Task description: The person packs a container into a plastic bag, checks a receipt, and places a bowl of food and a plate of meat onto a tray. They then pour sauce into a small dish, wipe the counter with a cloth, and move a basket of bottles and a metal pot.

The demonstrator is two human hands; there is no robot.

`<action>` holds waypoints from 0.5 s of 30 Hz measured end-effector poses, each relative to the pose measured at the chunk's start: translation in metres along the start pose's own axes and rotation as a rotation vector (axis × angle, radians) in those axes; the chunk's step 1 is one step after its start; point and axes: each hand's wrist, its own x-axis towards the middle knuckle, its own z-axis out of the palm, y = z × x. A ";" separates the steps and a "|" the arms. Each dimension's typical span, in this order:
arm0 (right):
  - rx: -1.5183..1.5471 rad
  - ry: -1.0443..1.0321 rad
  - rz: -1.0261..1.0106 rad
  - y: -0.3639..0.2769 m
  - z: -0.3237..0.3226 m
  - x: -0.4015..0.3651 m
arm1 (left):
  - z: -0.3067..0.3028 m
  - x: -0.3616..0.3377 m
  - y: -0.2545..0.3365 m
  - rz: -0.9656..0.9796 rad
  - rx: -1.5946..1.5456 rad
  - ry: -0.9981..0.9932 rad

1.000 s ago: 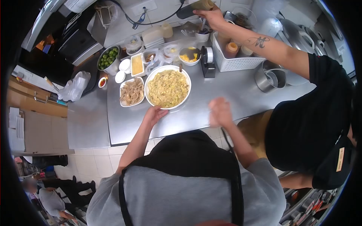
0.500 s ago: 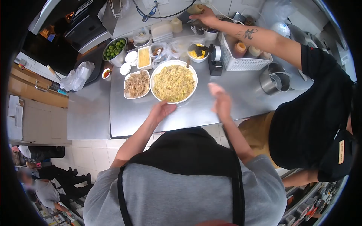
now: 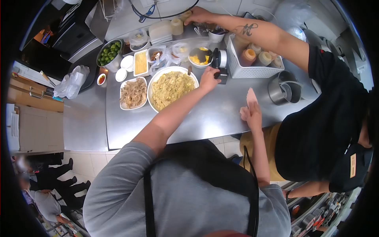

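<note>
My left hand (image 3: 209, 80) reaches across the bowl, fingers curled at the front of a black tabletop device (image 3: 223, 75) with a round pale disc. My right hand (image 3: 255, 117), held near the table's front edge, grips a thin, limp pale-pink piece (image 3: 251, 96); its exact kind does not show. Left of the device stands a large white bowl of yellow chopped filling (image 3: 170, 87), partly covered by my left forearm. Beside it is a white dish of shredded meat (image 3: 133, 93). Just behind the device sits a small bowl with yellow and dark food (image 3: 199, 57).
A co-worker's tattooed arm (image 3: 252, 29) stretches over the back right to squeeze bottles (image 3: 177, 27). A white basket of bottles (image 3: 254, 71) and a metal pot (image 3: 282, 90) stand right. Tubs, lids (image 3: 127, 62) and a pot of green limes (image 3: 110, 55) line the left back.
My left hand has left the bowl's rim and gone right to the black device. My right hand has shifted right with the pink piece. The view has also shifted slightly.
</note>
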 end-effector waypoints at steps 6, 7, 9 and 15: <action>-0.183 0.068 -0.046 0.015 0.024 -0.015 | 0.009 -0.023 -0.005 0.094 -0.051 0.076; -0.133 0.073 -0.073 0.017 0.025 -0.008 | 0.008 -0.035 -0.003 0.114 -0.017 0.063; -0.039 0.024 -0.133 0.009 0.027 0.011 | 0.000 -0.067 0.005 0.126 0.016 0.011; -0.007 -0.064 -0.526 -0.023 0.081 0.107 | -0.051 -0.137 0.035 0.036 -0.040 -0.265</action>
